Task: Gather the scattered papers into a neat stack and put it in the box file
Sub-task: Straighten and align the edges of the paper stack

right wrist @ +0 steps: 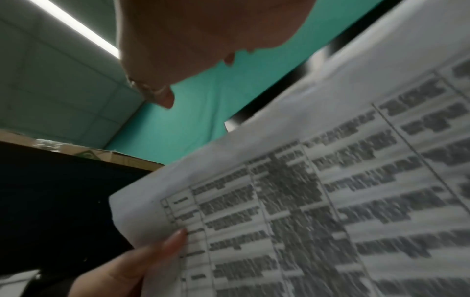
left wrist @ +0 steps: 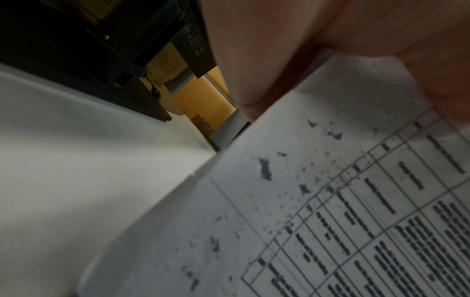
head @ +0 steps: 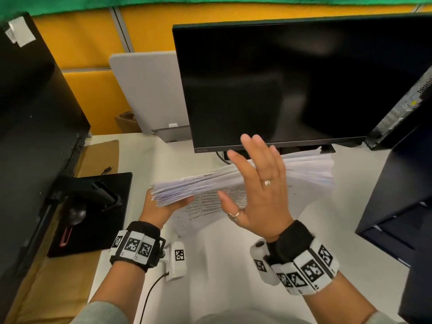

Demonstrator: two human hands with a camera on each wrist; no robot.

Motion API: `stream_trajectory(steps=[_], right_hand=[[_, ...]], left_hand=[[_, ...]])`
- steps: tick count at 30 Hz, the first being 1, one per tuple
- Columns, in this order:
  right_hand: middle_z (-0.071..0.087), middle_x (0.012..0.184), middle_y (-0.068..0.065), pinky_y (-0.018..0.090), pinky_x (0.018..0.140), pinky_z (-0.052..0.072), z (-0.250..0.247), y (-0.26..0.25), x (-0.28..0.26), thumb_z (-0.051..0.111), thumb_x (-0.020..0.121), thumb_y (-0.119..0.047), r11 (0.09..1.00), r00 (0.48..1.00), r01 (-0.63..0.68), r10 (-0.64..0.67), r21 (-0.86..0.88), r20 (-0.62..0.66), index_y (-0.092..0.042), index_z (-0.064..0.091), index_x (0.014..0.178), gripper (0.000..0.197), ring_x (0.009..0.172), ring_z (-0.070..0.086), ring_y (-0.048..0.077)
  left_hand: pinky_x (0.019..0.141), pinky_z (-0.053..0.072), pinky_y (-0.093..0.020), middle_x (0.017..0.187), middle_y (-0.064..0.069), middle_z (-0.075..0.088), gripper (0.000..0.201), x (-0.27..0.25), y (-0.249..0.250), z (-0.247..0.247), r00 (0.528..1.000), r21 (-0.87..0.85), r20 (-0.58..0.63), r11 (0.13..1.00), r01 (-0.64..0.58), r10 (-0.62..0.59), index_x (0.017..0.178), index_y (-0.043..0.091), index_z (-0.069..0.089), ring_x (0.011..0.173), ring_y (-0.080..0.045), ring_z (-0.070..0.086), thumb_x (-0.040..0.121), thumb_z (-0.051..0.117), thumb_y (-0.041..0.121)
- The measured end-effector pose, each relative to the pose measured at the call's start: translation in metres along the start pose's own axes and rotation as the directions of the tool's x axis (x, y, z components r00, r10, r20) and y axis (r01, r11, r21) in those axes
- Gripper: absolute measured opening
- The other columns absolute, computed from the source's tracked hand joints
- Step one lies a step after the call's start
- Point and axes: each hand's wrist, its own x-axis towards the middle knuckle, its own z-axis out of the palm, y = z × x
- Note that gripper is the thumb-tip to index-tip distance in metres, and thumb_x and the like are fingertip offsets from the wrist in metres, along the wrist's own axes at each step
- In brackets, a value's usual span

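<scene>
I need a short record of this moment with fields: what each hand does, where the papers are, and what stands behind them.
left hand: grips the stack of papers from below at its left end
right hand: open, fingers straight, raised in front of the stack
stack of papers: lifted above the white desk, edges uneven
behind: dark monitor

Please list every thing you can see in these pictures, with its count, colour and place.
paper stack: one, white with printed tables, held above the desk
desk: one, white, under the hands
monitor: one, black, at the back of the desk
monitor stand: one, black, on the left of the desk
computer tower: one, black, far right
cardboard: brown, left edge of the desk
left hand: grips the stack's left end
right hand: fingers spread, in front of the stack
</scene>
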Motion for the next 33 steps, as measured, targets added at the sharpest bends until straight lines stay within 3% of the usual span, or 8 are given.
stream_trajectory(steps=[3, 7, 18, 23, 26, 28, 30, 33], right_hand=[[0.06, 0.126, 0.005, 0.046, 0.111, 0.019, 0.004, 0.016, -0.007, 0.045, 0.087, -0.054, 0.994, 0.952, -0.024, 0.055, -0.106, 0.301, -0.017, 0.054, 0.123, 0.053, 0.124, 0.05, 0.024], [0.069, 0.103, -0.001, 0.039, 0.1, 0.034, 0.001, 0.029, -0.017, 0.055, 0.085, -0.037, 0.994, 0.987, 0.036, -0.019, -0.103, 0.161, -0.019, 0.065, 0.102, 0.027, 0.101, 0.06, 0.02], [0.066, 0.075, 0.007, 0.028, 0.068, 0.046, 0.012, 0.031, -0.02, 0.072, 0.077, -0.011, 0.999, 1.0, 0.021, -0.021, -0.026, 0.006, -0.008, 0.068, 0.08, 0.006, 0.074, 0.053, 0.019], [0.041, 0.139, 0.008, 0.047, 0.108, 0.032, 0.001, 0.03, -0.004, 0.085, 0.055, -0.036, 0.982, 0.926, -0.153, 0.18, -0.108, 0.33, -0.022, 0.044, 0.126, 0.082, 0.13, 0.036, 0.03], [0.063, 0.119, 0.005, 0.045, 0.11, 0.025, -0.003, 0.036, 0.012, 0.084, 0.06, -0.029, 0.974, 0.901, -0.129, 0.194, -0.188, 0.387, -0.023, 0.054, 0.12, 0.068, 0.118, 0.054, 0.028], [0.071, 0.083, 0.002, 0.035, 0.087, 0.046, -0.009, 0.043, 0.022, 0.081, 0.065, -0.028, 0.964, 0.912, -0.222, 0.258, -0.145, 0.318, -0.021, 0.066, 0.097, 0.036, 0.081, 0.065, 0.025], [0.066, 0.063, 0.002, 0.017, 0.051, 0.033, -0.015, 0.048, 0.03, 0.081, 0.065, -0.031, 0.941, 0.906, -0.329, 0.337, -0.072, 0.256, -0.018, 0.069, 0.077, 0.021, 0.054, 0.053, 0.019], [0.065, 0.058, 0.002, 0.026, 0.045, 0.037, -0.019, 0.054, 0.034, 0.073, 0.065, -0.036, 0.863, 0.869, -0.482, 0.448, 0.15, 0.211, -0.02, 0.07, 0.069, 0.017, 0.052, 0.052, 0.023]], left_hand=[[0.052, 0.042, 0.002, 0.06, 0.012, 0.064, 0.032, 0.003, 0.001, 0.0, 1.0, 0.108, 0.012, 0.994, -0.016, 0.015, 0.073, 0.03, 0.053, 0.062, 0.023, 0.055, 0.071, 0.077, 0.009], [0.056, 0.048, -0.006, 0.067, 0.013, 0.07, 0.025, 0.005, -0.002, -0.005, 0.998, 0.01, 0.034, 0.998, -0.056, 0.055, 0.076, 0.022, 0.063, 0.064, 0.006, 0.064, 0.068, 0.077, 0.003], [0.049, 0.045, -0.005, 0.06, 0.038, 0.061, 0.025, 0.003, 0.0, 0.003, 1.0, -0.033, 0.013, 0.999, -0.006, 0.007, 0.077, 0.03, 0.056, 0.059, 0.019, 0.057, 0.078, 0.069, 0.009], [0.051, 0.044, 0.0, 0.062, 0.036, 0.063, 0.027, 0.004, 0.008, 0.004, 0.999, -0.071, 0.002, 0.996, -0.053, 0.054, 0.077, 0.027, 0.058, 0.061, 0.017, 0.059, 0.074, 0.071, 0.003], [0.054, 0.045, -0.001, 0.064, 0.033, 0.065, 0.024, 0.003, 0.035, 0.001, 0.989, -0.034, 0.022, 0.989, -0.146, 0.146, 0.081, 0.025, 0.063, 0.066, 0.014, 0.063, 0.071, 0.074, 0.005], [0.056, 0.047, -0.003, 0.064, 0.03, 0.067, 0.022, 0.004, 0.064, -0.004, 0.974, -0.015, 0.024, 0.974, -0.226, 0.226, 0.082, 0.024, 0.066, 0.069, 0.01, 0.065, 0.069, 0.076, 0.009], [0.06, 0.053, -0.009, 0.069, 0.021, 0.071, 0.022, 0.006, 0.095, -0.011, 0.955, 0.005, 0.028, 0.955, -0.296, 0.295, 0.085, 0.023, 0.069, 0.074, 0.004, 0.068, 0.066, 0.078, 0.02], [0.072, 0.058, -0.025, 0.09, 0.009, 0.071, 0.051, 0.009, 0.13, -0.029, 0.911, 0.221, 0.032, 0.886, -0.408, 0.412, 0.095, 0.022, 0.068, 0.084, -0.006, 0.068, 0.054, 0.073, 0.052]])
